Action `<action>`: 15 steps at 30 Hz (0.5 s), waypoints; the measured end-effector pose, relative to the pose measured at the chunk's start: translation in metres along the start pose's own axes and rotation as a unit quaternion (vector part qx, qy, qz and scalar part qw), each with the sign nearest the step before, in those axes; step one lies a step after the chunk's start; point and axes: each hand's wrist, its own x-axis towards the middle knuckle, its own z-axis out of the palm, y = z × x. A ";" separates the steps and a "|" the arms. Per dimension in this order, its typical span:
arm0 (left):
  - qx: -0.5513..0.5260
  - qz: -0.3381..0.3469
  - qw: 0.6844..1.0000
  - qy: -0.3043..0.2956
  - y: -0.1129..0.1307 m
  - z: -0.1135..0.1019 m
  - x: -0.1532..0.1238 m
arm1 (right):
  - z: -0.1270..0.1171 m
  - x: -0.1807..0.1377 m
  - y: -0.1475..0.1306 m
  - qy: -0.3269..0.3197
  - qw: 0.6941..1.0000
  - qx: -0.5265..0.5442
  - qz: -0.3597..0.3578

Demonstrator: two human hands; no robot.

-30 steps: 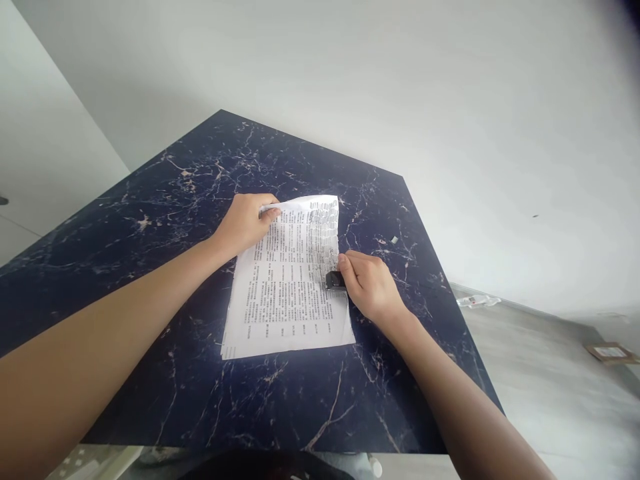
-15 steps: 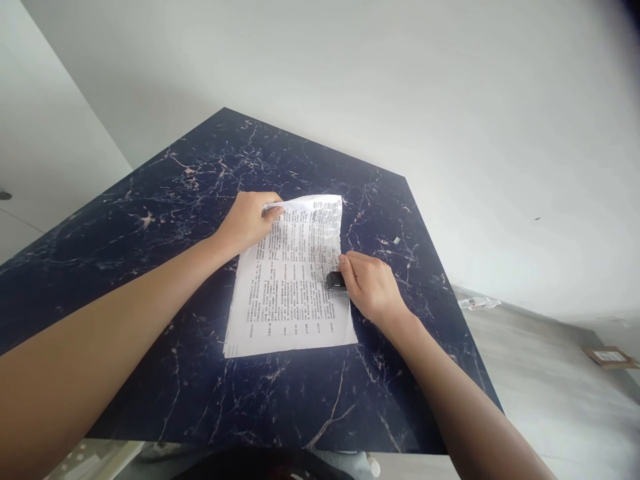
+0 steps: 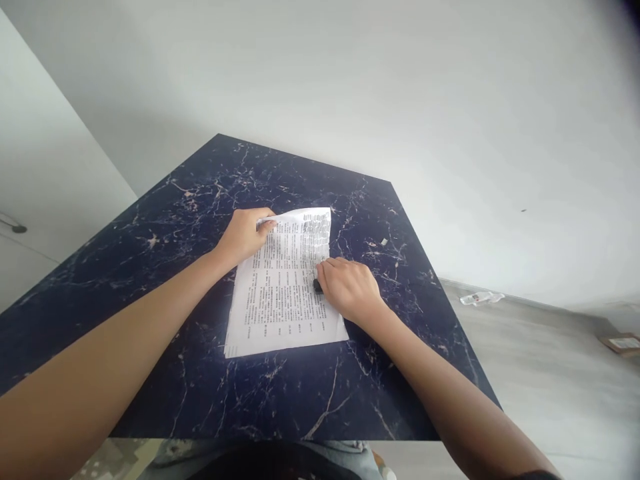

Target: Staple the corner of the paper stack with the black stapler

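Observation:
Printed paper [image 3: 280, 287] lies on the dark blue marbled table, its top edge lifted and curled. My left hand [image 3: 247, 233] pinches the top left corner between thumb and fingers. My right hand [image 3: 350, 287] is closed around a small black roller stamp [image 3: 317, 287] at the right side of the page. Only the stamp's dark end shows; the fingers hide the rest. Dense dark marks cover the text at the page's upper right, above my right hand. At the bottom left corner, the paper looks more than one sheet thick.
The marbled table [image 3: 210, 400] stands close to a pale wall [image 3: 350, 80]. A small whitish scrap [image 3: 384, 242] lies right of the paper. On the floor at right are a clear plastic packet [image 3: 481, 298] and a brown box [image 3: 623, 343].
My right hand and the black roller stamp have shifted left over the paper, and the fingers now hide more of the stamp. My left hand keeps its hold. The camera view has moved slightly.

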 end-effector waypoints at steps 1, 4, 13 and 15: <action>0.004 0.000 1.000 -0.004 -0.001 -0.001 0.001 | -0.004 -0.001 0.006 -0.014 0.999 0.049 0.006; 0.009 -0.001 1.000 -0.018 -0.007 -0.001 0.002 | -0.018 -0.006 0.027 -0.062 0.979 0.194 -0.014; 0.041 0.012 0.998 -0.044 -0.020 0.009 0.006 | -0.037 -0.012 0.085 -0.167 0.950 0.256 -0.068; 0.062 0.018 0.997 -0.050 -0.022 0.010 0.006 | -0.041 -0.011 0.085 -0.145 0.949 0.279 0.001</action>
